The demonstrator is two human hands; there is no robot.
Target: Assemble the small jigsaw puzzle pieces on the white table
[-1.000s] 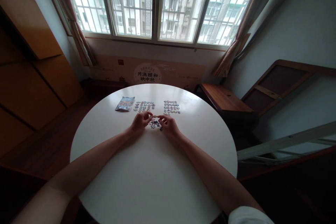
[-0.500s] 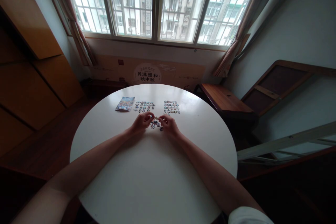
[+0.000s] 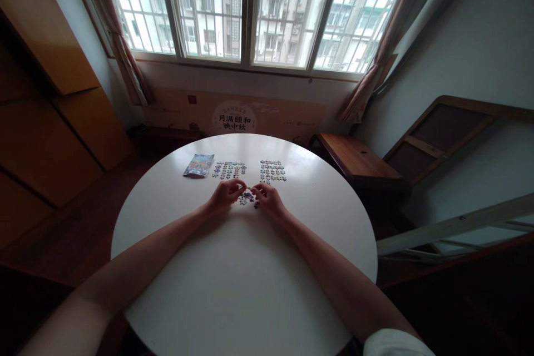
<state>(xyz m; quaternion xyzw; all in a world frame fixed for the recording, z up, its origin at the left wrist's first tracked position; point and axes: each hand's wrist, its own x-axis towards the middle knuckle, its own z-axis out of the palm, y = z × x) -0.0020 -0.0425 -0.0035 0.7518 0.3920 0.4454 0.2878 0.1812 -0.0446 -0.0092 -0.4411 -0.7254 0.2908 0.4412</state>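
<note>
My left hand (image 3: 226, 194) and my right hand (image 3: 268, 198) meet over the table, fingertips pinched on a small puzzle piece (image 3: 249, 188) between them. Just beneath the fingers lies a small heap of loose puzzle pieces (image 3: 247, 197), partly covered by both hands. Beyond my left hand, several pieces are spread in a block (image 3: 229, 169). A second block of pieces, laid in rows (image 3: 272, 169), sits beyond my right hand. The print on the held piece is too small to make out.
The round white table (image 3: 237, 278) carries everything. A colourful printed packet (image 3: 199, 166) lies at its far left. Behind stand a printed cardboard panel (image 3: 271, 111) and a barred window. To the right is a low wooden bench (image 3: 359, 156); orange cabinets (image 3: 89, 128) line the left.
</note>
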